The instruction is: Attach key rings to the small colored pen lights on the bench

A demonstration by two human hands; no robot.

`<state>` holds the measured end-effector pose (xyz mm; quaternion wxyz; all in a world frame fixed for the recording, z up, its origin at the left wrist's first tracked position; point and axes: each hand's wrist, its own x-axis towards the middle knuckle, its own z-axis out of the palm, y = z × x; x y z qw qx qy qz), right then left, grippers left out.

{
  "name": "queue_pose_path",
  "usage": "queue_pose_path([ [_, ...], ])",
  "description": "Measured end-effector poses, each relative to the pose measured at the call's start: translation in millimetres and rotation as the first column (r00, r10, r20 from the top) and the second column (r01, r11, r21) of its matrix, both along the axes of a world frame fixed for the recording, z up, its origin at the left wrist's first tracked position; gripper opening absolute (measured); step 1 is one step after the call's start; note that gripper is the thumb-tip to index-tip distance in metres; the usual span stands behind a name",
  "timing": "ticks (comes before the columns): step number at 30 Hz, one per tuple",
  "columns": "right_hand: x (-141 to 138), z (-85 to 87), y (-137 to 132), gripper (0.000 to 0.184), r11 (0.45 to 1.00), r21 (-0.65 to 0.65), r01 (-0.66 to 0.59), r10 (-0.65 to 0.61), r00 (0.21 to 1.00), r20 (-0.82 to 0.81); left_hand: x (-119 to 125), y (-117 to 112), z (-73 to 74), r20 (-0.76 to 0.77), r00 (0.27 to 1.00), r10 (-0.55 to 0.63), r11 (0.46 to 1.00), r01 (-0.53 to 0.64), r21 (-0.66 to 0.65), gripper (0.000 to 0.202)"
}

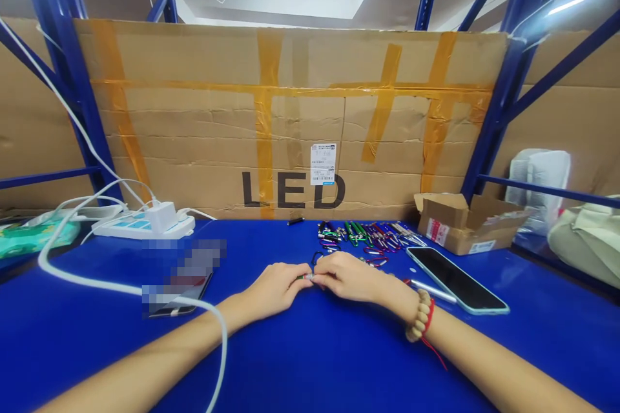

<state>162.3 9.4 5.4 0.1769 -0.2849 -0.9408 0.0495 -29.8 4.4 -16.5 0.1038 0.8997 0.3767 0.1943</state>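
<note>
Both my hands meet over the middle of the blue table, pinching a small green-and-silver piece [306,277] between them. My left hand [278,289] has its thumb and forefinger closed on one end. At the other end the fingertips of my right hand [351,277] are pressed together; they partly hide the piece, so its kind does not show. Just behind my right hand lies a dark clip-like loop [316,257]. Farther back spreads a pile of small shiny metal pieces [382,237] in green, purple, red and silver, some with loops. A silver pen-like rod [433,291] lies beside my right wrist.
On the right are a phone [458,281] and an opened cardboard box [465,222]. A white power strip [145,224] stands at back left, its cable [121,285] crossing over my left forearm. A dark, partly blurred-out object [186,277] lies left. A large carton [217,142] closes off the back.
</note>
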Motion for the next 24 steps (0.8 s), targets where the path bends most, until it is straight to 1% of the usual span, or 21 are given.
queue_pose_path([
  [2,-1,-2.0,-1,0.034,0.986,-0.165,-0.014,0.003,0.997,-0.072,1,-3,2.0,-0.027,1.000,-0.013,1.000,0.013,0.005,0.026],
  [3,-1,-2.3,-1,0.035,0.965,-0.263,-0.022,-0.006,0.994,-0.105,1,-4,3.1,-0.029,0.999,-0.022,1.000,0.022,0.005,0.027],
  [4,-1,-2.3,-1,0.037,0.931,-0.364,-0.029,-0.022,0.991,-0.134,2,-5,4.2,-0.027,0.999,-0.032,0.999,0.032,0.004,0.027],
  [6,-1,-1.7,0,0.040,0.837,-0.545,-0.047,-0.066,0.980,-0.186,2,-5,5.7,-0.013,0.999,-0.046,0.999,0.046,0.001,0.028],
  [8,0,-0.5,3,0.045,0.749,-0.658,-0.080,-0.102,0.967,-0.233,3,-4,6.4,0.009,0.999,-0.033,0.999,0.033,-0.013,0.029],
  [9,1,0.4,4,0.047,0.727,-0.680,-0.098,-0.110,0.960,-0.256,3,-3,6.5,0.026,1.000,-0.017,1.000,0.017,-0.025,0.029],
  [10,1,1.5,5,0.048,0.724,-0.682,-0.107,-0.114,0.956,-0.272,4,-2,6.7,0.046,0.999,0.003,0.999,-0.001,-0.039,0.029],
  [14,3,8.3,5,0.050,0.779,-0.622,-0.083,-0.108,0.959,-0.263,6,-1,7.6,0.093,0.994,0.057,0.997,-0.052,-0.058,0.028],
  [16,7,12.6,7,0.051,0.791,-0.607,-0.072,-0.113,0.958,-0.262,7,-2,8.4,0.113,0.989,0.092,0.994,-0.086,-0.060,0.026],
  [18,15,17.4,11,0.050,0.814,-0.580,-0.037,-0.167,0.941,-0.294,8,-2,8.9,0.172,0.971,0.165,0.985,-0.153,-0.081,0.024],
  [19,21,20.0,14,0.049,0.835,-0.551,0.008,-0.218,0.923,-0.318,8,-2,8.9,0.216,0.955,0.204,0.978,-0.186,-0.099,0.023],
  [20,28,22.6,17,0.049,0.860,-0.503,0.084,-0.286,0.896,-0.339,8,-1,8.7,0.266,0.934,0.239,0.969,-0.213,-0.121,0.024],
  [21,36,25.1,20,0.049,0.876,-0.444,0.189,-0.357,0.872,-0.335,8,0,8.3,0.318,0.909,0.268,0.962,-0.233,-0.144,0.025],
  [22,44,27.4,23,0.048,0.875,-0.367,0.317,-0.432,0.852,-0.295,8,1,7.6,0.370,0.883,0.288,0.956,-0.242,-0.165,0.026],
  [23,51,29.4,25,0.045,0.856,-0.272,0.440,-0.501,0.835,-0.228,7,3,6.8,0.418,0.858,0.298,0.953,-0.242,-0.182,0.027],
  [24,58,30.9,26,0.042,0.816,-0.206,0.540,-0.571,0.809,-0.138,7,4,5.8,0.459,0.835,0.304,0.951,-0.237,-0.199,0.028],
])
